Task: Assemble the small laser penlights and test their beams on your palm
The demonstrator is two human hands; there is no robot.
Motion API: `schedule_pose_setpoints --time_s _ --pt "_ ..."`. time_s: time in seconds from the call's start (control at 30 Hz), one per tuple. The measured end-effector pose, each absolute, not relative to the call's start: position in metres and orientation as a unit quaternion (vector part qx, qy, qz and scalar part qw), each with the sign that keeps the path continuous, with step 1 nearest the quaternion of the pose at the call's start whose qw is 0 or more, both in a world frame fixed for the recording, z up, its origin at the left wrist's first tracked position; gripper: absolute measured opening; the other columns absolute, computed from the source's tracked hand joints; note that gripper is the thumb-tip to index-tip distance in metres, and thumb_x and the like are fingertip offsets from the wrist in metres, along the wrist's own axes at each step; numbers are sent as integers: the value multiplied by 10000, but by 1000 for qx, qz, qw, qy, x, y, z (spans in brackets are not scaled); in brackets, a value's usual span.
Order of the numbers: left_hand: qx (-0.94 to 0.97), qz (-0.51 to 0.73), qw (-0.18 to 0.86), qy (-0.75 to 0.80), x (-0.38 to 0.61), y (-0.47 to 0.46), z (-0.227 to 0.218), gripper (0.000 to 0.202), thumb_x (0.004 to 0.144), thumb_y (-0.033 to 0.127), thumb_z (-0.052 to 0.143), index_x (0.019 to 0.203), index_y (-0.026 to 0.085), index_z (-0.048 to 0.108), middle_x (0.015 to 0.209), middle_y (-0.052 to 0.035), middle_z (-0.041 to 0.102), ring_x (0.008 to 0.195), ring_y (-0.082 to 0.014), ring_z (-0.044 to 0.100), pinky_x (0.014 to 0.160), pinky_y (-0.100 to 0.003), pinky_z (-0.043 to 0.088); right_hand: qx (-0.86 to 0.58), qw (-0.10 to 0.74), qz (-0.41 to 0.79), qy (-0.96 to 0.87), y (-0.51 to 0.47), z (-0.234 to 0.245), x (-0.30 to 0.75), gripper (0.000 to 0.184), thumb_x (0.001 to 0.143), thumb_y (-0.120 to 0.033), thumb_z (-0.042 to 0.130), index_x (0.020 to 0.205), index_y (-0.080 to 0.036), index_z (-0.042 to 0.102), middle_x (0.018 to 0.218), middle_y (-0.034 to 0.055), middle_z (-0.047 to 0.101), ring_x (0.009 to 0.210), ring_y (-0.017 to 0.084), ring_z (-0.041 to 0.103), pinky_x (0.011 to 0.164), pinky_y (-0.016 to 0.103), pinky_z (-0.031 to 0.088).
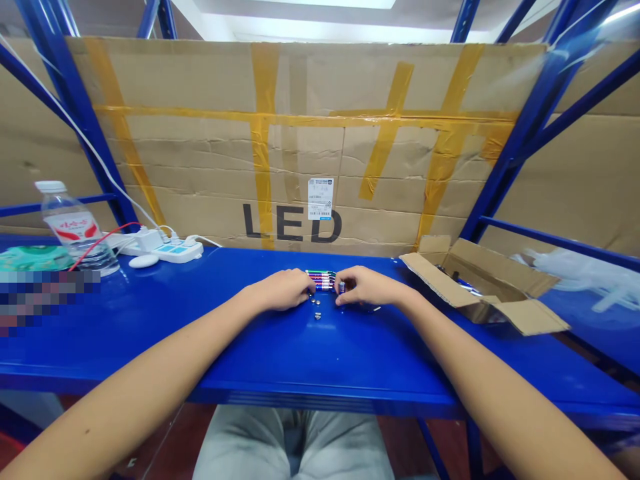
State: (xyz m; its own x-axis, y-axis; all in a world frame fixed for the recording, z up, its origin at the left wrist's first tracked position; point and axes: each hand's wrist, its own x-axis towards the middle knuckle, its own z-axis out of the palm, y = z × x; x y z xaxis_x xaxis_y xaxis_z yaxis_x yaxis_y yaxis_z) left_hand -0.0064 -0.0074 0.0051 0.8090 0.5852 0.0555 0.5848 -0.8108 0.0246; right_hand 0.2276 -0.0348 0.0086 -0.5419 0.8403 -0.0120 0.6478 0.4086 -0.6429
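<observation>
Two hands, the left [283,290] and the right [371,287], are working over a bundle of striped, multicoloured rods [320,280] lying on the blue tabletop [350,360], its long axis running roughly left-right. The right fingers [345,283] are pinching a small metal cylinder [341,287]; the left fingers are curling against the bundle, their grip unclear, while three small metal pieces [316,307] are sitting just below.

A makeshift workshop — blue steel racking [75,113] around a blue metal table [350,360]; taped cardboard sheeting [200,87] behind; a power strip [180,251] plugged in.
</observation>
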Motion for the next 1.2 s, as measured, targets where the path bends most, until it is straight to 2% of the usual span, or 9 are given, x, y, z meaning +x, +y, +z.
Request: schedule_pose_setpoints --time_s 0.13,0.27,0.37,0.43,0.6,0.7,0.8,0.93,1.2 --pt "951 19 30 308 -7 -7 6 206 812 134 494 906 180 672 895 -81 689 770 -197 612 652 -264 403 -435 127 325 -830 -39 9 221 230 712 -363 696 722 -173 568 571 -47 532 492 104 505 483 226 395" --pt "935 -14 107 337 -9 -8 13 133 771 161 523 847 170 632 803 -41 660 666 -154 564 584 -240 391 -422 123 343 -830 -41 9 219 222 715 -356 688 681 -171 570 575 -45 533 517 107 515 512 232 412" --pt "914 -40 175 364 -10 -8 16 97 724 211 577 805 177 617 757 -7 650 634 -137 556 558 -230 393 -416 146 360 -822 -41 8 219 167 723 -318 679 776 -164 644 648 -23 583 586 123 566 560 238 453" --pt "907 -44 188 373 -11 -8 16 90 701 224 599 776 177 613 737 1 649 630 -135 557 552 -229 392 -418 153 369 -816 -40 8 219 201 732 -295 669 879 -159 686 707 -4 619 624 132 593 590 245 479" --pt "931 14 122 344 -9 -12 17 97 772 217 563 789 168 645 741 -24 669 631 -143 570 583 -243 397 -419 144 353 -824 -39 6 219 248 761 -305 638 952 -165 714 715 7 631 652 140 596 556 235 474" --pt "946 139 49 289 -2 -16 14 172 866 228 519 911 165 673 892 -64 704 803 -175 621 725 -264 441 -426 148 345 -823 -39 6 220 223 768 -319 628 907 -163 703 709 10 641 623 136 600 523 229 457" --pt "947 231 27 221 6 -21 10 232 933 229 473 1052 166 662 1036 -81 699 945 -180 630 846 -286 450 -428 152 350 -819 -41 7 219 190 782 -322 613 844 -155 677 670 9 637 577 124 584 509 225 451" --pt "955 230 15 185 11 -27 6 264 957 225 462 1139 171 645 1013 -80 695 918 -168 635 832 -277 460 -417 163 362 -818 -43 9 216 190 797 -321 594 829 -147 665 643 6 630 553 118 571 516 226 451" --pt "955 218 -4 202 8 -24 7 261 958 248 452 1068 186 681 990 -75 689 887 -163 630 791 -266 448 -415 191 380 -804 -37 3 219 223 765 -324 626 865 -147 718 667 17 660 585 134 599 551 244 488"
